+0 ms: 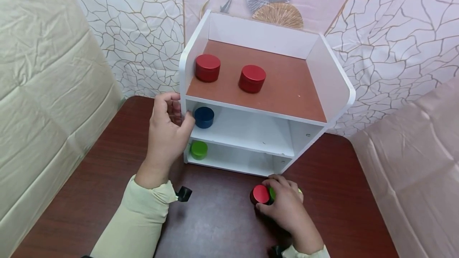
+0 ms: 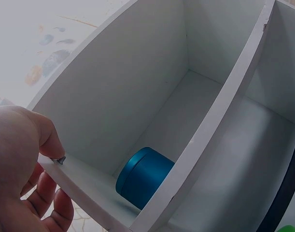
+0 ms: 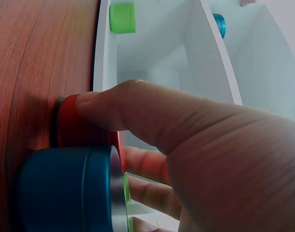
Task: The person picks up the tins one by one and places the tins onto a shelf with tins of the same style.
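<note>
Gripping upright red tin (image 1: 260,194) in nearer right hand (image 1: 285,203), on worktop (image 1: 208,218) at lower right of frame, below shelf (image 1: 247,130); well apart, left of centre, pinching shelf's side with left hand (image 1: 163,140).

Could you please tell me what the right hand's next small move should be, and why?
I would probably raise the red tin toward the top board: the right hand grips it, two red tins stand up there, and the left hand holds the shelf's side panel.
</note>
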Demonstrator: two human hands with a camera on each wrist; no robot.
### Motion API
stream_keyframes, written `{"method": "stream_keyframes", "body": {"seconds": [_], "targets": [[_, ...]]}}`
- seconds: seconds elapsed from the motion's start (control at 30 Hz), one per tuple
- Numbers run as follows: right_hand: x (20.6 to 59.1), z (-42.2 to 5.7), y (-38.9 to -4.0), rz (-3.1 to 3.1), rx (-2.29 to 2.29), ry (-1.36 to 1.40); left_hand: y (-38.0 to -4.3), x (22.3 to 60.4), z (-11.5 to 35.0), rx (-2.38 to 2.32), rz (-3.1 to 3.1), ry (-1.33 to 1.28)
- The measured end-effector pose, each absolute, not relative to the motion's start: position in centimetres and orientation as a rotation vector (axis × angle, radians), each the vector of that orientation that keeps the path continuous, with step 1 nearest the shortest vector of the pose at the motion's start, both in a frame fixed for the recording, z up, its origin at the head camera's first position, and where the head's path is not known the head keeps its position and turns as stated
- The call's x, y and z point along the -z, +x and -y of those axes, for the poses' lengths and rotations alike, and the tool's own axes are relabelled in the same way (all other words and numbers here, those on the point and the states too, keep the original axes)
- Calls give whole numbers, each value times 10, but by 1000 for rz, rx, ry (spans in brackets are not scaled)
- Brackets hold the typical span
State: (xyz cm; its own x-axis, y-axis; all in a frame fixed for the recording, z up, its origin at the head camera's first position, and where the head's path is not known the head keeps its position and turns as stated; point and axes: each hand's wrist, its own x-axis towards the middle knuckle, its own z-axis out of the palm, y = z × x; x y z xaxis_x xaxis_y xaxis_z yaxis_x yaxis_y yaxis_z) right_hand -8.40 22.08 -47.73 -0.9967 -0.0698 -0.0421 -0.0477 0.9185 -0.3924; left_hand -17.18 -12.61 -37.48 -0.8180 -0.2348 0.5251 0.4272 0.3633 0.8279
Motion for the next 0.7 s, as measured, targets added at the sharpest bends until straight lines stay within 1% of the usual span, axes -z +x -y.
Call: {"method": "stream_keyframes", "body": {"seconds": [0.7], "targets": [[475, -220, -84, -3031, 638, -102, -172, 374, 126, 1505, 2050, -159]]}}
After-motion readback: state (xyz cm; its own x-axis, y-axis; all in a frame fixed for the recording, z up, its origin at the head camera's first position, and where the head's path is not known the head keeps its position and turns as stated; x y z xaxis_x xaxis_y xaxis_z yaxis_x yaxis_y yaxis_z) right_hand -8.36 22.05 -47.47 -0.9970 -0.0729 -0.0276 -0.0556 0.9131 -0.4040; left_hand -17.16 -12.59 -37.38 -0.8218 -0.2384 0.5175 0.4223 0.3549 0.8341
